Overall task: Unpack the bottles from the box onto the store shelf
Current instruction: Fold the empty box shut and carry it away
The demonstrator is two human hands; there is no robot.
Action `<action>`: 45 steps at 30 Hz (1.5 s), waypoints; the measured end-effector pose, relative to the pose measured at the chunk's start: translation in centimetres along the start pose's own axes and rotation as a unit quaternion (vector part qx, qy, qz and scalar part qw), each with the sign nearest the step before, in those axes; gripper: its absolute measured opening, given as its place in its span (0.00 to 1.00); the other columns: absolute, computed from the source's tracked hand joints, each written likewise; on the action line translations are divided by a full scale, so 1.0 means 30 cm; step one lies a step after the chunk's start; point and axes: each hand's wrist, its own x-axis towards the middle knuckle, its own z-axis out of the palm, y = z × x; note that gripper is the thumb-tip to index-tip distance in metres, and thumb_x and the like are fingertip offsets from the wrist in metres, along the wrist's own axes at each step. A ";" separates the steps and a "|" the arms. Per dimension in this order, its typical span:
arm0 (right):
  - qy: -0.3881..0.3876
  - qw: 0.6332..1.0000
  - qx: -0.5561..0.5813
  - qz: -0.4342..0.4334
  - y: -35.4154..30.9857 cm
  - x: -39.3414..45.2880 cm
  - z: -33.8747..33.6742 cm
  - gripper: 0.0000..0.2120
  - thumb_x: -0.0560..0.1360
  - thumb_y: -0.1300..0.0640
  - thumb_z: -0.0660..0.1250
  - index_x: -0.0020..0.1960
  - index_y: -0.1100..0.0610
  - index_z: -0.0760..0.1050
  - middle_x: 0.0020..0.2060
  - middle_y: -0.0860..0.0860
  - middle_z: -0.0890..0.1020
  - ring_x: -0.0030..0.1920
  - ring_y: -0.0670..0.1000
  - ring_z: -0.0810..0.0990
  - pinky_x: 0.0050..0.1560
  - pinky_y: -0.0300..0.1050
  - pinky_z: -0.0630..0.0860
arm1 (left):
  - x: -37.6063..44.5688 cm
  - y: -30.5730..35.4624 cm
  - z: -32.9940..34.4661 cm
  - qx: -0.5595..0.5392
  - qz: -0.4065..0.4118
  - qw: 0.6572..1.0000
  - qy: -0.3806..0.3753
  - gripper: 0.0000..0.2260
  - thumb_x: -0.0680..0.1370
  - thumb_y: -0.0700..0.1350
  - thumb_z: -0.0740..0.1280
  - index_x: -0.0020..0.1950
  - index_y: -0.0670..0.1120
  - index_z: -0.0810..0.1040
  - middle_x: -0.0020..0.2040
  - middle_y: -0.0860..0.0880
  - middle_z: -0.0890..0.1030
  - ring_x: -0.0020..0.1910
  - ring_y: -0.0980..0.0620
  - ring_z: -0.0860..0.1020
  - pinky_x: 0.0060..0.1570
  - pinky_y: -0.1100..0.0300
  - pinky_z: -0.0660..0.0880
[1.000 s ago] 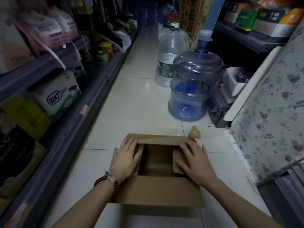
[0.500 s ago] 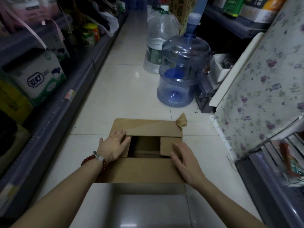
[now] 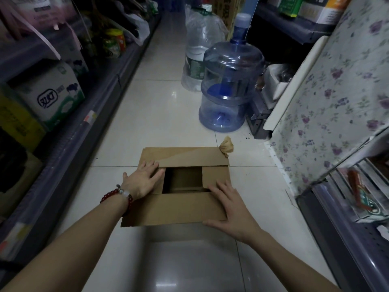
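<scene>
A brown cardboard box (image 3: 181, 209) sits on the white tiled aisle floor in front of me, its top flaps partly folded in around a dark square opening. No bottles show through the opening. My left hand (image 3: 143, 180), with a red bead bracelet at the wrist, lies flat on the left flap with fingers spread. My right hand (image 3: 233, 209) lies flat on the near right flap and corner. A crumpled wad of brown tape (image 3: 227, 145) sticks up at the box's far right corner.
A large blue water jug (image 3: 230, 85) and a bagged clear jug (image 3: 200, 47) stand on the floor beyond the box. Grey shelves (image 3: 69, 131) with cartons line the left. On the right are a flowered cloth (image 3: 336, 98) and a low shelf (image 3: 345, 220).
The view has tilted down and the box sits farther from me. Both hands have slid toward the near side of the flaps, the right one onto the near right corner.
</scene>
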 end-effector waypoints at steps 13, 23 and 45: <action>0.055 0.998 0.038 -0.020 -0.056 0.100 -0.156 0.40 0.68 0.31 0.65 0.75 0.41 0.56 0.77 0.45 0.54 0.77 0.46 0.50 0.76 0.50 0.53 | -0.008 0.016 -0.126 -0.058 -0.053 0.993 -0.083 0.34 0.75 0.71 0.45 0.76 0.55 0.61 0.77 0.47 0.63 0.75 0.44 0.62 0.74 0.46 0.56; 0.122 0.989 -0.068 0.041 -0.024 0.324 -0.172 0.41 0.68 0.28 0.61 0.75 0.47 0.59 0.77 0.50 0.59 0.77 0.53 0.54 0.76 0.57 0.55 | 0.034 0.006 -0.189 0.011 -0.034 0.997 -0.068 0.47 0.62 0.79 0.32 0.63 0.60 0.77 0.70 0.51 0.73 0.69 0.45 0.69 0.72 0.40 0.57; 0.058 0.961 0.187 0.194 0.049 0.398 -0.063 0.40 0.64 0.36 0.73 0.72 0.38 0.62 0.70 0.53 0.70 0.68 0.56 0.70 0.68 0.49 0.66 | 0.055 -0.063 0.001 -0.264 -0.023 0.964 0.036 0.25 0.75 0.58 0.67 0.71 0.64 0.65 0.70 0.45 0.72 0.68 0.46 0.70 0.66 0.60 0.64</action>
